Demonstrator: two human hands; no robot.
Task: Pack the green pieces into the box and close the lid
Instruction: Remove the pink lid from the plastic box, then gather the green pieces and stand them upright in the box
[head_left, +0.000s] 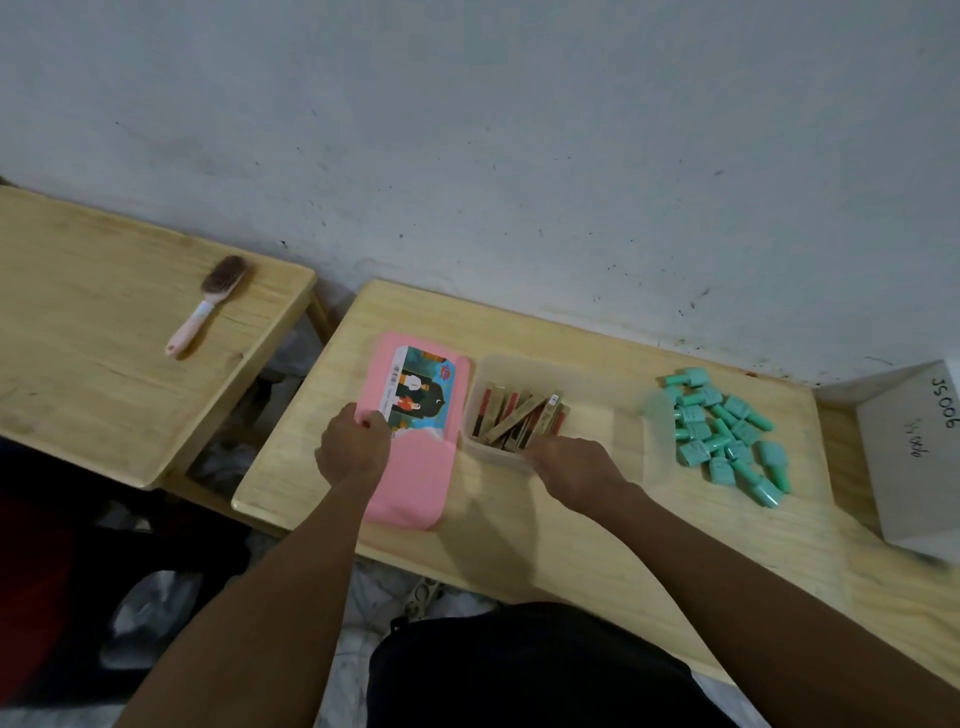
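Note:
A translucent plastic box (613, 384) stands in the middle of the small wooden table, holding several gold-and-red stick pieces (519, 418) in its left half. Its pink lid (415, 478), with a picture label, lies flat to the left of the box. My left hand (353, 447) grips the lid's left edge. My right hand (569, 462) rests at the box's near left corner, fingers curled on the rim. A pile of several green pieces (724, 431) lies on the table right of the box, apart from both hands.
A second wooden table (78, 374) stands to the left with a pink-handled brush (208, 301) on it. A white cardboard box (914, 457) with handwriting sits at the far right. The wall runs close behind the tables.

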